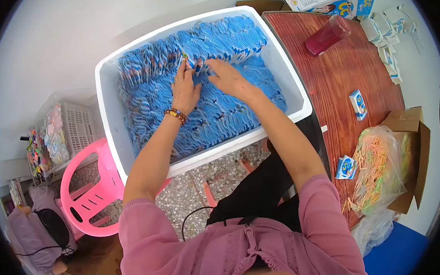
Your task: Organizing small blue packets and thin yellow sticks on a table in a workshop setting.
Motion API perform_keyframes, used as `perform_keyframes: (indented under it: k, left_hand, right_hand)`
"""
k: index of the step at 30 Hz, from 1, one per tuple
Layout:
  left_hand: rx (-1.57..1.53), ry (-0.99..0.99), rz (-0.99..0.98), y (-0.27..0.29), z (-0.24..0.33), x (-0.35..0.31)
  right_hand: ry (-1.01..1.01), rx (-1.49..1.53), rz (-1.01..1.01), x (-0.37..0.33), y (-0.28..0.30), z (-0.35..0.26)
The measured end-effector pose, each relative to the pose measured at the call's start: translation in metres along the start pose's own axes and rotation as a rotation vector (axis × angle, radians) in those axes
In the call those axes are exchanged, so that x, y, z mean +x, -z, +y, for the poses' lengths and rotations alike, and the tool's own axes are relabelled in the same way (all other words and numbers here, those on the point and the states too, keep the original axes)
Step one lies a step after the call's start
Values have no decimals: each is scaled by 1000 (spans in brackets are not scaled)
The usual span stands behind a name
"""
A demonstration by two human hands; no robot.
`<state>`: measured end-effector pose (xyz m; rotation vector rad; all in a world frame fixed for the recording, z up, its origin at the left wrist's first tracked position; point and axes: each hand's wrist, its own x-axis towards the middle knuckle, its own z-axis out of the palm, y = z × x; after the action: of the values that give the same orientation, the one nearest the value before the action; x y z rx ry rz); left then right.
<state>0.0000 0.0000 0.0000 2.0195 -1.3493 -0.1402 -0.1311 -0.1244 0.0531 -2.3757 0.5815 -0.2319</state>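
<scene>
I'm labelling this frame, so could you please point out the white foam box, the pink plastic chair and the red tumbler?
white foam box [108, 111]: head view, on its bare left wall.
pink plastic chair [88, 196]: head view, on its slotted back.
red tumbler [326, 36]: head view, on the middle of its side.

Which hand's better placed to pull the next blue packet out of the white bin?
Left, probably. The left hand has its fingertips already on a blue packet raised above the rows. The right hand lies flat on the packets beside it, in the white bin, as if steadying them.
</scene>
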Motion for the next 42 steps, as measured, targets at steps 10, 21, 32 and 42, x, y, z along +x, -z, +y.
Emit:
perform_keyframes:
  k: [10, 21, 32, 42]
  left_hand:
    - [98, -227, 74, -12, -3, 6]
    - [102, -293, 93, 5, -16, 5]
    - [-326, -219, 55, 31, 163, -22]
    - [-913, -140, -628, -87, 441, -126]
  right_hand:
    - [-11, 326, 522, -234, 87, -66]
    - [-771, 11, 976, -492, 154, 81]
    - [-574, -6, 752, -500, 184, 122]
    - [-431, 836, 1049, -496, 176, 74]
